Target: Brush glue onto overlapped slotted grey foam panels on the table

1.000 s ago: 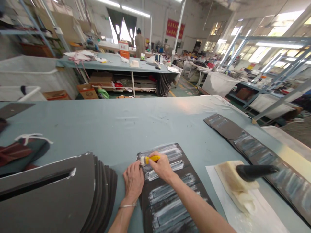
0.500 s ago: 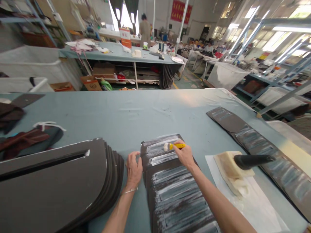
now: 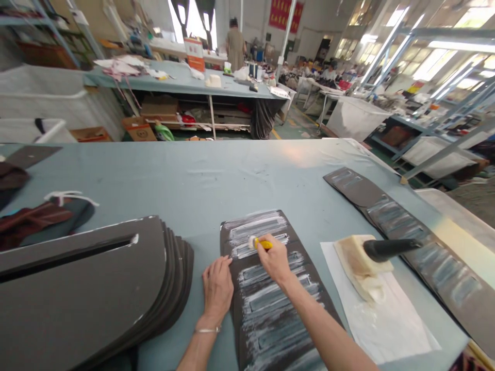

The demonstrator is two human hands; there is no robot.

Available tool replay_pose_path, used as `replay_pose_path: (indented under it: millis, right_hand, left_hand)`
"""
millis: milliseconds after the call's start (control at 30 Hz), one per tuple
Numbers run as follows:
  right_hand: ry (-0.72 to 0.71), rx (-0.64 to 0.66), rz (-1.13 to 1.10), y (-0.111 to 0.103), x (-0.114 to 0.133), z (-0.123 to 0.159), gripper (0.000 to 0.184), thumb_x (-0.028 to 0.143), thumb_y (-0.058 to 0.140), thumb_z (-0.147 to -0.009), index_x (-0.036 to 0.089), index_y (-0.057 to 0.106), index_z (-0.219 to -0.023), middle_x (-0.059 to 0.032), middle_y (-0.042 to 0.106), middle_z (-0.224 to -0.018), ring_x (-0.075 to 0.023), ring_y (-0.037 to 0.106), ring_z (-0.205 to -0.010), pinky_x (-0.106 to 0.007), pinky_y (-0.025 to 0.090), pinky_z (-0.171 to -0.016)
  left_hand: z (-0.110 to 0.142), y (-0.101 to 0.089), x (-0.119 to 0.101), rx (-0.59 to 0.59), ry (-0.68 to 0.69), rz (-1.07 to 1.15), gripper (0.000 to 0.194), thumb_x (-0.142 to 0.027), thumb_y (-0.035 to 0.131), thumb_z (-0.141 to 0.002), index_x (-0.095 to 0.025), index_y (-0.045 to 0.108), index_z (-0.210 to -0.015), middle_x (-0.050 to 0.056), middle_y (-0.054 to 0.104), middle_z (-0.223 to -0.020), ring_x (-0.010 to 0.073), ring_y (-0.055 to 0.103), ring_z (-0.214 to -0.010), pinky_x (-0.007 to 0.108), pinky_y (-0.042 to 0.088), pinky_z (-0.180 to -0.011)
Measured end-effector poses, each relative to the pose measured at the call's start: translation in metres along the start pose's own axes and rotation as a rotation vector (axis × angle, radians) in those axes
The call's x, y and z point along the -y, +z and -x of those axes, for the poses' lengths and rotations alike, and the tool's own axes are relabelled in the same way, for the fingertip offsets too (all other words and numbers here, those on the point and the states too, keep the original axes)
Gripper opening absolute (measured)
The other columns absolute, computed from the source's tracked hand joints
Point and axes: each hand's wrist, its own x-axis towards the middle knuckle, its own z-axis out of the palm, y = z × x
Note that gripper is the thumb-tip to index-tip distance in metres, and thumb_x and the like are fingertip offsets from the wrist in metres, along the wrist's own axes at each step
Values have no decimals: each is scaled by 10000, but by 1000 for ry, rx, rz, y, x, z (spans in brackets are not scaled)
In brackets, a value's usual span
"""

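A small brush [image 3: 264, 245] with a yellow handle and pale bristles is gripped in my right hand [image 3: 275, 257]. Its bristles touch the second white-smeared strip from the far end of a row of overlapping dark panels [image 3: 243, 264]. My left hand [image 3: 218, 286] lies open against the left edge of the panels, its fingertips at the rim. Streaks of white, glue-like stuff cover much of the row. On the right, a cream container [image 3: 353, 255] with a black tube-like part [image 3: 390, 249] sits on a white sheet [image 3: 400, 324].
A stack of dark rounded panels [image 3: 96, 299] with a slot rises at left, beside bundled dark fabric [image 3: 50, 221]. Another row of smeared panels [image 3: 406, 237] runs along the right. Across the aisle stands a second table [image 3: 154, 85], with a person [image 3: 235, 46] behind it.
My right hand has drawn the brush toward me and left, from the farthest strip to the second. The left hand has slid nearer along the panel edge and flattened. The view has shifted slightly.
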Motion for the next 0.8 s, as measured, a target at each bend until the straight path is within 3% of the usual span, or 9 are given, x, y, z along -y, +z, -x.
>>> replay_pose_path:
  millis: [67, 133, 333, 433, 567, 667, 800]
  right_hand:
    - [-93, 95, -77, 10, 10, 9, 140, 229, 471, -847, 208, 610, -853, -16, 638, -789, -133, 576, -731, -215, 392, -698]
    - [-106, 125, -97, 9, 4, 11, 146, 240, 470, -850, 215, 613, -860, -14, 641, -790, -134, 577, -731, -215, 397, -695]
    - [191, -106, 79, -61, -80, -13, 201, 345, 494, -825, 199, 627, -790, 5, 587, -630, -135, 504, -554, -235, 363, -561]
    - [170, -114, 124, -77, -94, -17, 218, 359, 488, -832, 202, 633, -787, 6, 595, -640, -132, 504, -558, -237, 349, -562]
    - [197, -125, 127, -75, -87, -13, 199, 347, 501, -814, 206, 631, -763, 14, 570, -595, -134, 494, -540, -241, 337, -553]
    - [222, -190, 73, -67, -64, -8, 182, 335, 506, -809, 202, 627, -776, 13, 569, -608, -134, 494, -548, -240, 345, -560]
    - [115, -17, -180, -33, -10, 14, 146, 281, 500, -818, 205, 625, -815, 18, 599, -672, -119, 512, -573, -216, 377, -578]
  left_hand:
    - [1, -1, 1, 3, 7, -13, 302, -155, 346, -905, -215, 587, -1077, 69, 623, -1169, 200, 525, -1130, 380, 337, -956]
    - [2, -1, 2, 2, 19, -16, 306, -156, 347, -904, -217, 585, -1085, 72, 621, -1178, 204, 524, -1134, 387, 333, -960]
    - [2, 3, 1, -22, -1, 27, 246, -210, 399, -898, -229, 585, -1058, 69, 625, -1161, 216, 533, -1114, 402, 337, -950]
    - [2, 5, 0, -26, -18, 63, 240, -210, 404, -892, -231, 583, -1052, 69, 624, -1151, 220, 531, -1115, 407, 340, -956]
    - [-1, 6, 5, -1, -73, 153, 260, -208, 396, -884, -244, 577, -1067, 59, 617, -1153, 225, 533, -1113, 428, 344, -972]
    - [-2, 0, 9, -10, -165, 306, 269, -222, 391, -880, -241, 553, -1093, 54, 619, -1120, 209, 555, -1076, 410, 392, -947]
    - [10, -10, 4, -7, -99, 311, 252, -226, 379, -896, -234, 571, -1059, 57, 609, -1121, 195, 544, -1094, 386, 396, -946]
